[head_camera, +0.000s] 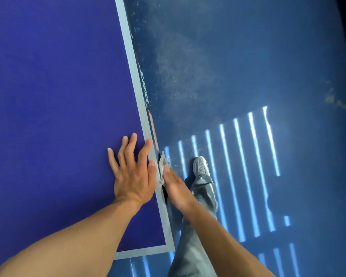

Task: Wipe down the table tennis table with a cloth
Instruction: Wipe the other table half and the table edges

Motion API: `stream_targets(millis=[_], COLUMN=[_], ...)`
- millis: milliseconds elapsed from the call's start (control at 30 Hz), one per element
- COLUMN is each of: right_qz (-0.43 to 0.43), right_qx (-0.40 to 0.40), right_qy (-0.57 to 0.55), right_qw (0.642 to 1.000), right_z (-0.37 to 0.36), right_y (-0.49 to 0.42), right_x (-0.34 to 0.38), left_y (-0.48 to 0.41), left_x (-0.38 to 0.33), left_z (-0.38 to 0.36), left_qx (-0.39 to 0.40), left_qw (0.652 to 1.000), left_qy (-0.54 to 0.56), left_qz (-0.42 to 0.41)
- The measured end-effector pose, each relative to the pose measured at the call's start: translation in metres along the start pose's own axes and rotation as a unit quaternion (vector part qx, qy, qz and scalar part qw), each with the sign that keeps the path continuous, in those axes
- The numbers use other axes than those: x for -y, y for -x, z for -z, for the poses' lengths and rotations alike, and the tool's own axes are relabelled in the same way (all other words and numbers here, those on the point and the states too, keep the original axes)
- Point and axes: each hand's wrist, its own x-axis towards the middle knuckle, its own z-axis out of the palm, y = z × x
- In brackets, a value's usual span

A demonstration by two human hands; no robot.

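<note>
The table tennis table (54, 100) fills the left half of the head view, purple-blue with a pale line along its right edge and near corner. My left hand (133, 174) rests flat on the top near that edge, fingers spread. My right hand (176, 188) is off the side of the table, pressing a grey cloth (163, 163) against the table's side edge. Its fingers look straight; the cloth bunches out ahead of the fingertips. The hand is blurred.
The dark blue floor (238, 66) lies right of the table, dusty in patches, with bright sunlight stripes (238, 166). My grey trouser leg and grey shoe (201, 166) stand close to the table's side. The table's near corner (171, 248) is at lower centre.
</note>
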Motion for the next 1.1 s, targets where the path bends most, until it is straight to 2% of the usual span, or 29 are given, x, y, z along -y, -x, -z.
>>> stream_targets(millis=[133, 233, 300, 400, 500, 567, 667, 800, 867, 967, 1100], right_qz=[0.106, 0.148, 0.153, 0.114, 0.033, 0.008, 0.036, 0.137, 0.161, 0.143, 0.162], right_qx=[-0.016, -0.022, -0.027, -0.032, 0.003, 0.005, -0.022, -0.036, -0.032, -0.01, 0.027], right_qy=[0.056, 0.071, 0.053, 0.039, 0.043, 0.053, 0.083, 0.127, 0.144, 0.146, 0.133], right_qw=[0.993, 0.986, 0.987, 0.992, 0.999, 0.999, 0.996, 0.982, 0.976, 0.979, 0.977], right_z=[0.008, 0.006, 0.003, -0.001, 0.0, 0.002, 0.002, 0.008, 0.015, 0.019, 0.018], right_y=[-0.081, -0.118, -0.113, -0.082, -0.052, -0.052, -0.085, -0.14, -0.162, -0.166, -0.131], right_x=[0.124, 0.165, 0.16, 0.113, 0.068, 0.069, 0.124, 0.221, 0.247, 0.242, 0.181], left_y=[-0.004, -0.004, -0.005, -0.005, -0.007, -0.006, -0.007, -0.006, -0.006, -0.007, -0.011], left_x=[-0.001, 0.0, 0.002, 0.001, 0.002, 0.003, 0.003, 0.005, 0.005, 0.004, -0.001], left_z=[0.0, 0.0, 0.0, 0.001, 0.001, 0.0, 0.001, 0.0, -0.001, -0.001, -0.001], left_qx=[0.015, 0.015, 0.019, 0.023, 0.019, 0.017, 0.015, -0.001, -0.002, 0.003, 0.002], left_qw=[1.0, 1.0, 1.0, 0.999, 1.0, 1.0, 1.0, 1.0, 1.0, 0.999, 0.998], left_qy=[-0.014, -0.011, -0.015, -0.021, -0.015, -0.011, -0.003, 0.018, 0.021, 0.026, 0.034], left_qz=[0.018, 0.008, 0.005, 0.011, 0.007, 0.007, 0.004, 0.005, 0.009, 0.019, 0.052])
